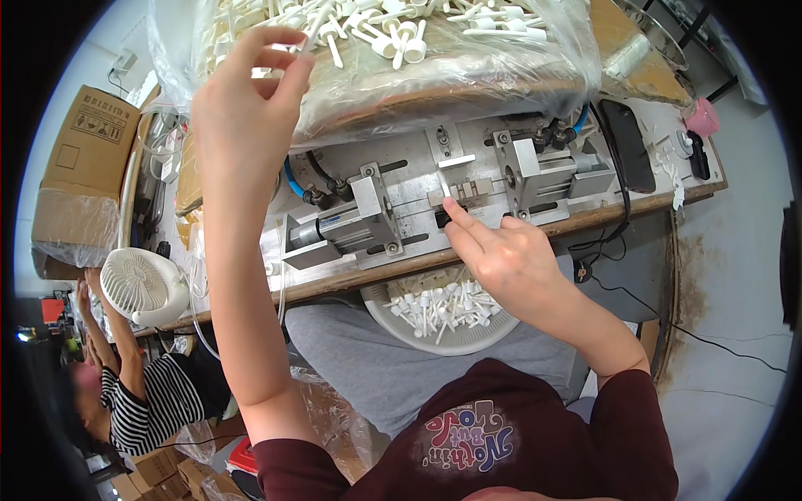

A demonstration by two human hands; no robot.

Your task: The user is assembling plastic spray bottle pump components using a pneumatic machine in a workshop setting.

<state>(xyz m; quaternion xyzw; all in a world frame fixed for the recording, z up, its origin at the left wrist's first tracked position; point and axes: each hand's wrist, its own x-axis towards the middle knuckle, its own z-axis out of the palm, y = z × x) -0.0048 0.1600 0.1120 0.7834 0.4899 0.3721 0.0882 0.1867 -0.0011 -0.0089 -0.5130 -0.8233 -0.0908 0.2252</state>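
Observation:
My left hand (251, 96) is raised at the near left edge of a pile of white plastic stick-shaped parts with round cup ends (393, 33). Its thumb and fingers are pinched on one white plastic part (314, 27). My right hand (511, 255) is over the metal clamping fixture (478, 190), index and middle fingers stretched out. The index fingertip touches or nearly touches a white part (444, 182) lying in the fixture's middle; the fingers hold nothing visible. Two pneumatic cylinders (351, 219) (543, 171) flank that spot.
Clear plastic sheeting (535, 75) lies under the pile. A basin of white parts (401, 324) rests at my lap below the wooden bench edge. A black phone (626, 146), a pink cup (702, 118) and a white fan (144, 285) stand around. Another person (159, 401) works at left.

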